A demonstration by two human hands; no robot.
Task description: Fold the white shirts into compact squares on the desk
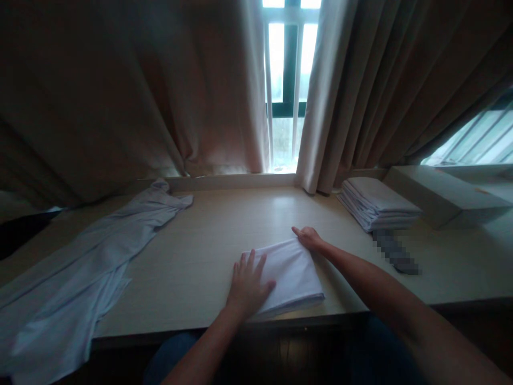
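Observation:
A folded white cloth (294, 272) lies near the front edge of the pale wooden table (200, 246). My left hand (247, 286) rests flat on the cloth's left part, fingers spread. My right hand (308, 237) touches the cloth's far right corner, index finger stretched out and the other fingers curled.
An unfolded pale blue cloth (80, 267) sprawls over the table's left side and hangs off the front. A stack of folded white cloths (377, 206) sits at the back right beside a long grey box (441, 195). A blurred dark object (395, 251) lies by the stack. Curtains (160, 91) hang behind.

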